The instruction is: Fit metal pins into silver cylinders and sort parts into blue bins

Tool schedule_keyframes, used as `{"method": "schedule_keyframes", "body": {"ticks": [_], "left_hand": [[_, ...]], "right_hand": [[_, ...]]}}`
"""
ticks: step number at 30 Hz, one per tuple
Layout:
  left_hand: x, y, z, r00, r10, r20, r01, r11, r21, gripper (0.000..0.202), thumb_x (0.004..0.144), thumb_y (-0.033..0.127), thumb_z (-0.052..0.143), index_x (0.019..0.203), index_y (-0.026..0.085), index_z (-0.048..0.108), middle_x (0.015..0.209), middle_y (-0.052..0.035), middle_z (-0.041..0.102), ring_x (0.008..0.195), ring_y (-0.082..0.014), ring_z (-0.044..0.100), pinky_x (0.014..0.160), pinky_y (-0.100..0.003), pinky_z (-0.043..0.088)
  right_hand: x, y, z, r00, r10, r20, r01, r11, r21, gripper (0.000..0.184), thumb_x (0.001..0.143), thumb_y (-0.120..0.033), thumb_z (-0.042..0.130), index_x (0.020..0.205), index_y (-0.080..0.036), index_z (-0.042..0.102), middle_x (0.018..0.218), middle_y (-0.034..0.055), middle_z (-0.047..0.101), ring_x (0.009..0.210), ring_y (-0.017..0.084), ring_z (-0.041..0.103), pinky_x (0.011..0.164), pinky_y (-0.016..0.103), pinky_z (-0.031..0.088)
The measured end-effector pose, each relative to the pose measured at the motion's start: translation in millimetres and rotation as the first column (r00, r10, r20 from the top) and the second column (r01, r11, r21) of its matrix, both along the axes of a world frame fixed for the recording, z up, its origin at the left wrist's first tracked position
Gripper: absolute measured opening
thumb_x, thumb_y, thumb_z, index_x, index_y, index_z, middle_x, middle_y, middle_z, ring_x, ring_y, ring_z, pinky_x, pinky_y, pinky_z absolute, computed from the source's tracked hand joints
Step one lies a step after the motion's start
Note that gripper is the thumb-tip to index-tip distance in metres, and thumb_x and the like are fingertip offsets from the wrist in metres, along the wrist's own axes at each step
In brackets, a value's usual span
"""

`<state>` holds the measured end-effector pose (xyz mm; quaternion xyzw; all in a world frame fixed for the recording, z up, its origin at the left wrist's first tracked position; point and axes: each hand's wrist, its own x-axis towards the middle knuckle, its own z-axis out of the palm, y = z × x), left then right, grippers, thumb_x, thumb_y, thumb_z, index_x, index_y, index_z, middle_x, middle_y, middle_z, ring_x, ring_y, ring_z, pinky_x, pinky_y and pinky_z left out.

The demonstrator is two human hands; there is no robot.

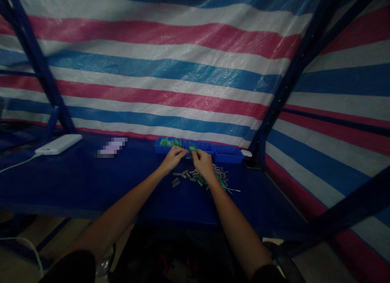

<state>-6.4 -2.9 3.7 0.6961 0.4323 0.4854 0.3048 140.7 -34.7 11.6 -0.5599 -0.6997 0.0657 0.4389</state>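
Now left hand point(173, 158) bunched beside green packet point(193, 145), unclear if fingers hold it; right hand point(203, 163) pinches packet by middle blue bin point(207, 148). Uneven pinch could let packet slip; right wrist brushing loose metal parts point(221, 176) could scatter them. Dark blue table point(122, 185): white power bank point(59, 144) left. Striped tarpaulin point(170, 96) behind; blue metal post point(282, 94) right.
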Motion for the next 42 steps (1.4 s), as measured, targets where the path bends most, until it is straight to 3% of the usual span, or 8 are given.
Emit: {"method": "schedule_keyframes", "body": {"ticks": [5, 9, 14, 19, 26, 34, 38, 42], "left_hand": [[-5.0, -1.7, 3.1, 0.985, -0.051, 0.164, 0.109, 0.922, -0.371, 0.053, 0.079, 0.059, 0.036, 0.080, 0.013, 0.063, 0.071, -0.0038, 0.058, 0.055, -0.0101, 0.048, 0.046, -0.020, 0.030], [-8.8, 1.6, 6.1, 0.982, -0.133, 0.135, 0.168, 0.939, -0.301, 0.031, 0.069, 0.044, 0.058, 0.078, 0.014, 0.061, 0.066, -0.0001, 0.057, 0.052, -0.0086, 0.048, 0.043, -0.017, 0.029], [-39.1, 33.0, 29.2, 0.966, 0.258, -0.026, -0.259, 0.960, -0.105, 0.027, 0.075, 0.035, 0.050, 0.086, 0.014, 0.062, 0.068, -0.0032, 0.062, 0.056, -0.0129, 0.055, 0.048, -0.020, 0.037], [-74.3, 65.2, 57.0, 0.641, 0.530, -0.554, -0.515, 0.833, 0.201, 0.024, 0.073, 0.028, 0.050, 0.085, 0.013, 0.066, 0.076, -0.0115, 0.067, 0.077, -0.0243, 0.061, 0.064, -0.028, 0.042], [-59.8, 71.2, 55.5, 0.347, 0.455, -0.820, -0.500, 0.830, 0.249, 0.031, 0.073, 0.020, 0.050, 0.097, 0.007, 0.065, 0.100, -0.0230, 0.063, 0.093, -0.0331, 0.059, 0.074, -0.036, 0.044], [-42.8, 78.7, 42.9, 0.324, 0.361, -0.874, -0.492, 0.854, 0.170, 0.026, 0.071, 0.021, 0.057, 0.092, 0.011, 0.067, 0.108, -0.0227, 0.060, 0.111, -0.0392, 0.045, 0.086, -0.049, 0.033], [-29.2, 60.4, 41.0, 0.344, 0.521, -0.781, -0.476, 0.814, 0.334, 0.030, 0.075, 0.027, 0.051, 0.095, 0.010, 0.066, 0.116, -0.0238, 0.052, 0.112, -0.0409, 0.040, 0.086, -0.053, 0.031], [5.8, 18.9, 33.3, 0.538, 0.269, -0.799, -0.114, 0.962, 0.247, 0.036, 0.079, 0.041, 0.047, 0.102, 0.020, 0.063, 0.108, -0.0153, 0.059, 0.102, -0.0331, 0.050, 0.082, -0.044, 0.037]], "right_hand": [[-3.0, -10.4, 1.5, 0.945, 0.020, 0.326, -0.020, 1.000, -0.002, 0.033, 0.082, -0.017, 0.043, 0.110, -0.025, 0.058, 0.094, 0.0052, 0.062, 0.083, 0.017, 0.057, 0.072, 0.025, 0.039], [-3.6, -15.5, 3.5, 0.931, 0.022, 0.365, -0.024, 1.000, 0.001, 0.044, 0.081, -0.012, 0.040, 0.122, -0.026, 0.050, 0.101, 0.0068, 0.057, 0.088, 0.018, 0.056, 0.076, 0.027, 0.041], [-3.8, -14.3, 3.2, 0.966, 0.087, 0.243, -0.090, 0.996, 0.001, 0.045, 0.082, -0.019, 0.045, 0.127, -0.023, 0.043, 0.104, 0.0072, 0.053, 0.090, 0.017, 0.054, 0.081, 0.027, 0.041], [-7.5, -13.9, 1.9, 0.969, 0.167, 0.184, -0.165, 0.986, -0.023, 0.044, 0.082, -0.024, 0.049, 0.125, -0.021, 0.045, 0.105, 0.0077, 0.052, 0.092, 0.018, 0.052, 0.083, 0.028, 0.040], [-9.0, -13.2, 0.3, 0.966, 0.207, 0.153, -0.197, 0.977, -0.080, 0.034, 0.082, -0.028, 0.050, 0.115, -0.021, 0.053, 0.098, 0.0057, 0.054, 0.084, 0.015, 0.053, 0.078, 0.027, 0.040], [-3.2, -6.1, -1.8, 0.955, 0.225, 0.193, -0.211, 0.973, -0.090, 0.028, 0.082, -0.031, 0.051, 0.106, -0.018, 0.059, 0.088, 0.0047, 0.056, 0.080, 0.014, 0.053, 0.074, 0.026, 0.039], [12.9, 1.2, 2.7, 0.969, 0.177, 0.171, -0.153, 0.978, -0.141, 0.029, 0.081, -0.033, 0.052, 0.104, -0.017, 0.061, 0.081, 0.0041, 0.060, 0.074, 0.014, 0.054, 0.070, 0.025, 0.039], [31.4, 7.1, 6.6, 0.994, 0.046, 0.096, -0.031, 0.987, -0.156, 0.030, 0.081, -0.035, 0.050, 0.101, -0.017, 0.063, 0.076, 0.0040, 0.063, 0.071, 0.015, 0.055, 0.066, 0.025, 0.040]]}}
